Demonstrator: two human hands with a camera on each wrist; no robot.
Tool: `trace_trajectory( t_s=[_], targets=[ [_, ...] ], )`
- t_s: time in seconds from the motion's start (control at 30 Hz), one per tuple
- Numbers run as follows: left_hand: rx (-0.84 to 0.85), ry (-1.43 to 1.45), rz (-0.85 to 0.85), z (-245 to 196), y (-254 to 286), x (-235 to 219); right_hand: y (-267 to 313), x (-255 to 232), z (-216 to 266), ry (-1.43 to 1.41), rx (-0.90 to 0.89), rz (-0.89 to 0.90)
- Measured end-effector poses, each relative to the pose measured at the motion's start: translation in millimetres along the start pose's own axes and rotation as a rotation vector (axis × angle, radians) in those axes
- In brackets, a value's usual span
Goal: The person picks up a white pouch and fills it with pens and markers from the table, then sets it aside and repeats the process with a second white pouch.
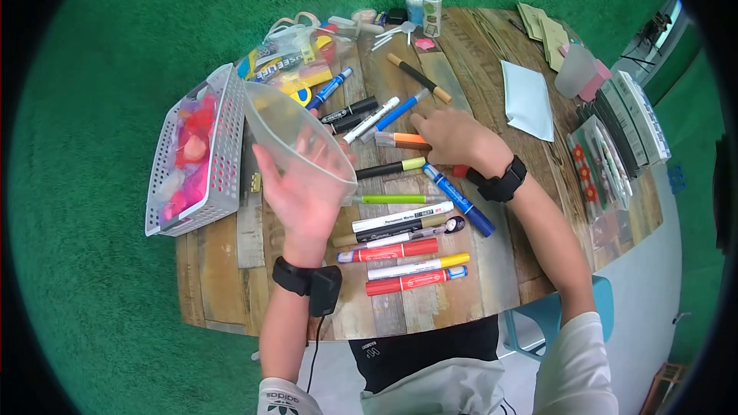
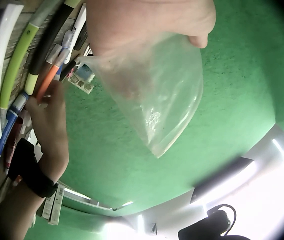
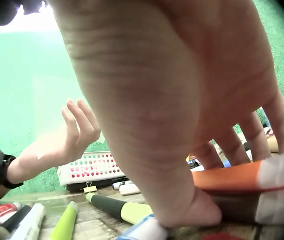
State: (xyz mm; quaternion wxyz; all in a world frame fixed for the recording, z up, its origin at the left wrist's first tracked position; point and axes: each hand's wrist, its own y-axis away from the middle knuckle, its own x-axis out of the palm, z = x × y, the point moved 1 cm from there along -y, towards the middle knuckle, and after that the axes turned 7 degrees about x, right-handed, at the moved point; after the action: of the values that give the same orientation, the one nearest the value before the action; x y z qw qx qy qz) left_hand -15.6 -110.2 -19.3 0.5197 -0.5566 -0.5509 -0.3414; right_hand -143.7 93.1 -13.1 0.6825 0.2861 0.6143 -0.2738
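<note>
My left hand (image 1: 306, 184) holds up a clear plastic bag (image 1: 296, 127), its mouth spread wide above the table. Several fingers show through the film, while the thumb stands out on the left. In the left wrist view the bag (image 2: 154, 100) tapers to a corner under the palm. My right hand (image 1: 461, 138) is low over the table, gripping an orange marker (image 3: 229, 176) between the thumb on the near side and the fingers on the far side. A dark marker (image 3: 237, 207) with a clear cap lies right under the orange one. A blue marker (image 1: 459, 200) lies by the right wrist.
Several markers lie in a column nearer the body, among them a green marker (image 1: 396, 200) and a red marker (image 1: 415, 284). A white perforated basket (image 1: 223, 146) stands at left. A white packet (image 1: 528, 100) and upright boxes (image 1: 634, 119) are at right; cotton swabs (image 1: 415, 8) stand at the back.
</note>
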Motion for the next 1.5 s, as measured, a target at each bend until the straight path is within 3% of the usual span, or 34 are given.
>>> trace_trajectory(
  t_s=[0.17,0.23,0.37,0.47,0.57,0.63,0.87,1.17,1.23,1.5],
  targets=[
    [0.058,-0.026,-0.031,-8,-3,-7,-3,7,1,0.014,0.013,-0.018],
    [0.064,-0.022,-0.028,-9,-4,-10,-4,7,2,0.019,0.06,0.074],
    [0.086,-0.111,0.011,-12,-4,-5,-10,19,-7,0.026,0.041,0.02],
    [0.148,-0.07,-0.043,-21,-6,2,-6,2,-10,-0.031,-0.026,-0.046],
    [0.177,-0.09,-0.031,-35,-10,-4,-5,-19,-9,-0.059,0.033,-0.087],
    [0.178,-0.075,-0.069,-44,-10,-7,-15,-17,-7,-0.062,0.003,-0.295],
    [0.222,-0.069,-0.146,-61,-5,-15,-65,2,-4,-0.051,-0.201,-0.268],
    [0.189,-0.075,-0.078,-62,2,-17,-74,3,-2,0.195,-0.217,-0.174],
    [0.194,-0.057,-0.066,-63,2,-18,-70,1,1,0.111,-0.141,-0.247],
    [0.217,0.014,-0.109,-67,1,-32,-58,2,5,0.083,-0.261,-0.159]
  ],
)
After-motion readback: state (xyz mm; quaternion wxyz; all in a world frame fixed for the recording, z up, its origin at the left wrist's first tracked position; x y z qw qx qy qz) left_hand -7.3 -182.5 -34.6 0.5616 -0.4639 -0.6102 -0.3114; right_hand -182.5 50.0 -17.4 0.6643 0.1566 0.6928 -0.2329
